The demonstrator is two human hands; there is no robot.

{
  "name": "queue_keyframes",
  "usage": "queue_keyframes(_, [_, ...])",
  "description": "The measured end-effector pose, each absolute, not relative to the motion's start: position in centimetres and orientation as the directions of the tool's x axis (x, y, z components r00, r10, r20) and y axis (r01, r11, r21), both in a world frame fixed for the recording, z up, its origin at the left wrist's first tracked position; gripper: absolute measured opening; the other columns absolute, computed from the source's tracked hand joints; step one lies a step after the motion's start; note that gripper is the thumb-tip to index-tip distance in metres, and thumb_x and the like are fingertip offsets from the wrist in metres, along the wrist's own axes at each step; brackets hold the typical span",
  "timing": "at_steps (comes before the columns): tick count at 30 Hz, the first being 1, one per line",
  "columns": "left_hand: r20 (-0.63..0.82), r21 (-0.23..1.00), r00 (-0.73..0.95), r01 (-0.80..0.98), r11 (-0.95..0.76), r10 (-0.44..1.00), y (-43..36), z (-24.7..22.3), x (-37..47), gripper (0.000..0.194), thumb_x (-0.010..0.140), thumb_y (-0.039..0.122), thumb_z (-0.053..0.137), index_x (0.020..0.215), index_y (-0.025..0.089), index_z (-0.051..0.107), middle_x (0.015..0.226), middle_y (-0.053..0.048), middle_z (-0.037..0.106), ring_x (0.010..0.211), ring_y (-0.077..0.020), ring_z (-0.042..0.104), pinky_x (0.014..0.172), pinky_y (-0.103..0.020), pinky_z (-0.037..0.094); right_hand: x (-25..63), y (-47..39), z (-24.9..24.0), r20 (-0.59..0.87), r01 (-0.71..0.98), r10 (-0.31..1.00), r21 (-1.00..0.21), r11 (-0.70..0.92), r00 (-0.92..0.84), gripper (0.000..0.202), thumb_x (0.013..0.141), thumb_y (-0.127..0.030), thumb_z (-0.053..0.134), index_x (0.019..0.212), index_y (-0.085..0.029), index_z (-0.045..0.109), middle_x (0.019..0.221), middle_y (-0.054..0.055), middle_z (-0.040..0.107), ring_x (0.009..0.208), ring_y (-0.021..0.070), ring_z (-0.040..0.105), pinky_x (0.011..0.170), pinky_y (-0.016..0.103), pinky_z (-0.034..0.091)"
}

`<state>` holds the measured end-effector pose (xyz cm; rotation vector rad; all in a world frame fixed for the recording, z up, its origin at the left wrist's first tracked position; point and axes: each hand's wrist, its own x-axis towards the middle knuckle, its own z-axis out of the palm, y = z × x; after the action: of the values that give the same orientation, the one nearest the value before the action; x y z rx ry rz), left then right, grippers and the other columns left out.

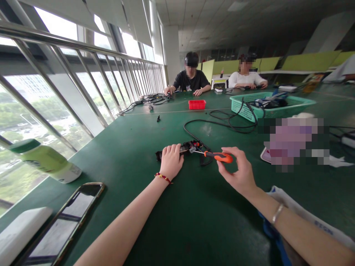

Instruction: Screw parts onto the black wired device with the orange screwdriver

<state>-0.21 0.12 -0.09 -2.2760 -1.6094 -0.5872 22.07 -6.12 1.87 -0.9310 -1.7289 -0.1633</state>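
Tabletop (194,221): device (184,149) seemingly under left hand (172,160)

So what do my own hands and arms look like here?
No sleeves or gloves show. Your left hand has a red bracelet with gold-coloured beads at the wrist; your right hand has a silver-coloured bangle.

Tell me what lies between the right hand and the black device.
A screwdriver, in the head view: the right hand holds its orange handle, and the shaft points to the black device.
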Motion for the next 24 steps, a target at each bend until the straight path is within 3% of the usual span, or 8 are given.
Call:
queue_keyframes(6, [0.485, -0.004, 0.3, 0.94, -0.341, 0.821, 0.08, -0.11, -0.25, 0.037, 0.084, 0.024, 0.044, 0.12, 0.013, 0.047, 0.109, -0.01, 0.058, 0.101, -0.0254, 0.049, 0.093, -0.04, 0.036, 22.18, -6.17, 1.91, 0.824, 0.682, 0.547, -0.318, 0.659, -0.144, 0.014, 0.077, -0.022, 0.061, 0.09, -0.023, 0.057, 0.079, 0.002, 0.064, 0.071, 0.0172, 0.058, 0.066, 0.033, 0.051])
queue_keyframes(12, [0.486, -0.003, 0.296, 0.941, -0.337, 0.822, 0.1, -0.16, -0.29, 0.037, 0.084, 0.024, 0.044, 0.119, 0.014, 0.047, 0.109, -0.01, 0.058, 0.1, -0.0252, 0.049, 0.093, -0.04, 0.036, 22.06, -6.2, 1.97, 0.861, 0.667, 0.5, -0.321, 0.673, -0.091, 0.033, 0.075, -0.018, 0.06, 0.107, -0.021, 0.052, 0.092, 0.006, 0.062, 0.082, 0.0196, 0.06, 0.073, 0.036, 0.051])
queue_keyframes(17, [0.489, -0.005, 0.299, 0.94, -0.341, 0.819, -0.05, 0.02, -0.21, 0.037, 0.084, 0.024, 0.044, 0.119, 0.013, 0.047, 0.109, -0.01, 0.057, 0.1, -0.0251, 0.049, 0.093, -0.04, 0.036, 22.04, -6.24, 2.1, 0.82, 0.686, 0.552, -0.316, 0.655, -0.149, 0.011, 0.078, -0.023, 0.06, 0.089, -0.023, 0.057, 0.075, 0.001, 0.064, 0.068, 0.0165, 0.058, 0.065, 0.033, 0.051])
queue_keyframes(24, [0.486, 0.004, 0.294, 0.941, -0.338, 0.823, 0.09, -0.12, -0.25, 0.037, 0.083, 0.023, 0.046, 0.119, 0.014, 0.048, 0.109, -0.01, 0.057, 0.1, -0.0252, 0.049, 0.093, -0.04, 0.036, 22.0, -6.18, 2.09, 0.853, 0.65, 0.51, -0.328, 0.685, -0.107, 0.034, 0.074, -0.017, 0.06, 0.107, -0.021, 0.051, 0.091, 0.006, 0.061, 0.081, 0.0195, 0.06, 0.072, 0.036, 0.051])
